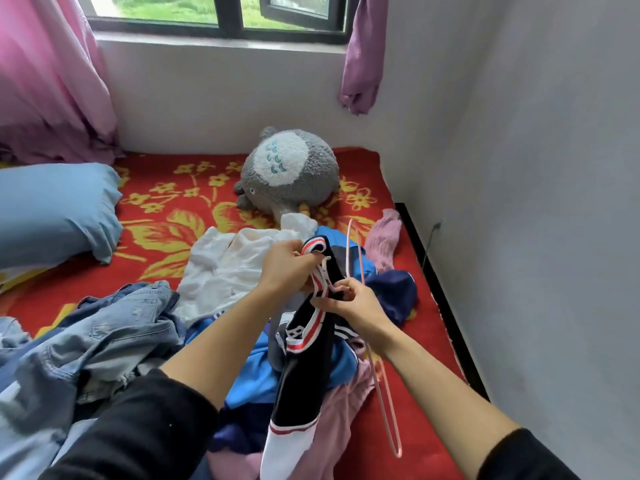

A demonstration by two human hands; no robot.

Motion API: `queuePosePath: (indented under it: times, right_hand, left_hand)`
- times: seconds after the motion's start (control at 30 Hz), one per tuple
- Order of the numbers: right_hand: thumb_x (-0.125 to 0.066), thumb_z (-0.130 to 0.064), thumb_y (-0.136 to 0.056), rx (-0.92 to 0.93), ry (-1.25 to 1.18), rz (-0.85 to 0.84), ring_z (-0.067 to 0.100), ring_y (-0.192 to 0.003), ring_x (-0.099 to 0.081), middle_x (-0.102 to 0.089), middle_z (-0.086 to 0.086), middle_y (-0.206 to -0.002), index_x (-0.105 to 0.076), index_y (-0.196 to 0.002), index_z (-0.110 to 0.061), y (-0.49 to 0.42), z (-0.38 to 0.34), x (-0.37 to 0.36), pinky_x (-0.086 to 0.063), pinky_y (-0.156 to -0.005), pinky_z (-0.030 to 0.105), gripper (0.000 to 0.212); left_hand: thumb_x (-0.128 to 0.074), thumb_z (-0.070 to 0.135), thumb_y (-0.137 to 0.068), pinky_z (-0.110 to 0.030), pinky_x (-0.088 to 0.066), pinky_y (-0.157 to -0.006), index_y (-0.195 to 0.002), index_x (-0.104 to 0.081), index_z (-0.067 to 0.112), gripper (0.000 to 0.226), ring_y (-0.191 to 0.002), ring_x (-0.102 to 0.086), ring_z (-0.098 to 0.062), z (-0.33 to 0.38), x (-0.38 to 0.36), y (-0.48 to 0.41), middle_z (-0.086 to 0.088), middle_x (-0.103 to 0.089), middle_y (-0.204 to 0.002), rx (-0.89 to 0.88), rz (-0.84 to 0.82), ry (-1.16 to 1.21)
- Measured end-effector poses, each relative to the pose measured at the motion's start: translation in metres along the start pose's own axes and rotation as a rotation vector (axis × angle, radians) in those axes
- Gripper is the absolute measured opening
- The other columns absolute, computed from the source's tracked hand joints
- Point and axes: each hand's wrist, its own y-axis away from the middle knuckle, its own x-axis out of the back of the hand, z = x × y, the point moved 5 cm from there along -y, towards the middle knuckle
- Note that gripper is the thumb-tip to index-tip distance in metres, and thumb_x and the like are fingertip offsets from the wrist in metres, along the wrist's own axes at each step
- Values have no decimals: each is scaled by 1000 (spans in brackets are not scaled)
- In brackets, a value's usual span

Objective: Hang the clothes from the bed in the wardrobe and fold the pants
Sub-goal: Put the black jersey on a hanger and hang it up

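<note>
A black garment [304, 372] with red-and-white striped trim hangs in front of me over the bed. My left hand [285, 266] grips its striped collar at the top. My right hand [349, 301] pinches the trim and white drawstring just below, and a thin pink hanger [382, 386] runs past that hand from above the clothes down to my wrist side. Under them lies a pile: a white shirt [225, 265], a blue top [256, 372], a navy piece [394, 292], pink clothes [343, 410]. Denim jeans [104, 334] are heaped at the left.
The bed has a red floral sheet [180, 209]. A grey plush toy [287, 171] sits near the wall, a blue pillow [55, 209] at the left, a pink cloth [384, 237] by the right edge. White walls close the right side; a window and pink curtains [52, 71] are behind.
</note>
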Motion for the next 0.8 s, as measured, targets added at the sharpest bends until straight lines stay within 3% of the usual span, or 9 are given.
queuePosePath:
  times: [0.07, 0.13, 0.23, 0.3, 0.4, 0.47, 0.6, 0.73, 0.8]
  right_hand:
    - [-83, -26, -73, 37, -3, 74, 8, -69, -58, -66, -7, -75, -62, -85, -14, -2, 2, -5, -49, -67, 25, 27]
    - [-77, -34, -78, 79, 56, 158, 2, -56, -49, -56, -16, -56, -61, -74, -18, -4, -2, -5, -42, -59, 22, 23]
    - [-66, -29, -81, 190, 177, 315, 9, -48, -37, -44, -9, -47, -47, -55, -18, -5, -17, 2, -33, -52, 27, 34]
    - [-64, -21, -77, 195, 308, 393, 24, -59, -48, -53, 4, -62, -49, -59, -10, -8, -25, 7, -38, -57, 36, 25]
    - [-58, -6, -73, 123, 528, 421, 35, -87, -56, -60, 13, -89, -55, -75, -8, -18, -32, 21, -37, -66, 33, 4]
    - [-56, -3, -73, 68, 569, 449, 34, -95, -59, -65, 15, -97, -63, -86, -8, -19, -40, 41, -40, -73, 32, 16]
    - [-54, -2, -75, 89, 567, 576, 35, -93, -61, -67, 15, -93, -66, -82, -11, -29, -85, 88, -40, -72, 29, 17]
    - [-50, -1, -75, 197, 513, 653, 34, -86, -61, -64, 11, -80, -68, -79, -8, -40, -160, 114, -38, -69, 27, 20]
    - [-49, 1, -78, 273, 449, 696, 28, -85, -58, -66, 10, -86, -70, -87, -6, -36, -203, 122, -37, -71, 24, 24]
  left_hand:
    - [-66, 28, -69, -56, -56, -65, -80, -62, -2, 32, -71, -69, -37, 10, -2, -1, -23, -64, -71, -26, -3, 1]
    - [-65, 30, -69, -55, -57, -62, -77, -61, -4, 36, -62, -64, -31, 22, 0, -1, -19, -61, -66, -61, 13, 8]
    - [-67, 24, -79, -47, -55, -51, -76, -58, -10, 36, -56, -55, -21, 39, 6, -2, -13, -56, -66, -75, 10, 94]
    - [-66, 18, -84, -38, -54, -48, -74, -61, -4, 25, -53, -56, -20, 53, 14, -5, -13, -57, -68, -94, 21, 164]
    - [-68, 19, -81, -55, -55, -68, -70, -59, 10, 17, -62, -53, -22, 75, 42, -15, -9, -52, -66, -117, 158, 300]
    - [-67, 16, -82, -58, -54, -76, -62, -55, 19, 24, -66, -52, -20, 88, 71, -23, -2, -50, -62, -99, 285, 416]
    - [-69, 20, -77, -53, -57, -78, -48, -58, 22, 31, -66, -50, -19, 110, 124, -36, 2, -50, -62, -113, 455, 517]
    - [-66, -2, -81, -27, -58, -58, -70, -50, 17, 27, -65, -60, -16, 133, 132, -34, -3, -60, -74, -147, 326, 605]
    - [-61, -11, -80, -27, -56, -60, -80, -47, 15, 30, -69, -62, -15, 146, 138, -29, -5, -61, -77, -156, 279, 666]
